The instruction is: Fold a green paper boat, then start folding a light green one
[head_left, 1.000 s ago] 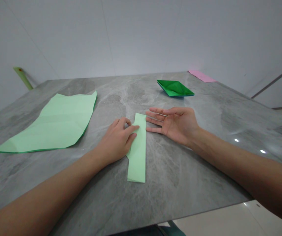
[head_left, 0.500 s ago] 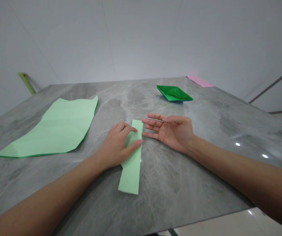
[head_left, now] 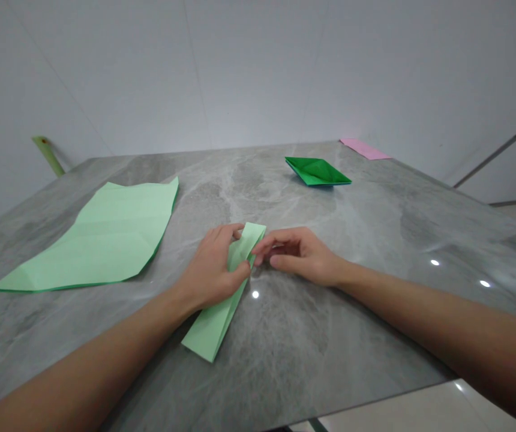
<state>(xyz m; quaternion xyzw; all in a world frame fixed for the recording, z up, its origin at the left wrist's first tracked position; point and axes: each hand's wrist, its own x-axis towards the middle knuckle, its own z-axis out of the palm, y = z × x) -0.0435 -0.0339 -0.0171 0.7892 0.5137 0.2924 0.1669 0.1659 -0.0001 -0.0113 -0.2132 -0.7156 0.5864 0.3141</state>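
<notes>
A pale green folded paper strip point(head_left: 208, 330) lies slanted on the grey marbled table, its layers parting slightly along the right edge. My left hand point(head_left: 215, 270) is closed on the strip's middle, the thumb at its right side and the fingers over toward the far left side. My right hand point(head_left: 300, 255) is beside the strip's far end. Its fingers are loosely bent, with the fingertips at the strip's right edge and the thumb apart from them, holding nothing.
A large creased pale green sheet point(head_left: 105, 234) lies at the left. Farther back sit a dark green folded paper boat point(head_left: 318, 172) and, near the wall, a pink paper point(head_left: 365, 149). The table's front edge point(head_left: 375, 401) runs along the bottom right.
The strip has turned, its near end swinging left. My left hand has closed on it. My right hand has turned from palm-up with straight fingers to bent fingers at the strip's edge.
</notes>
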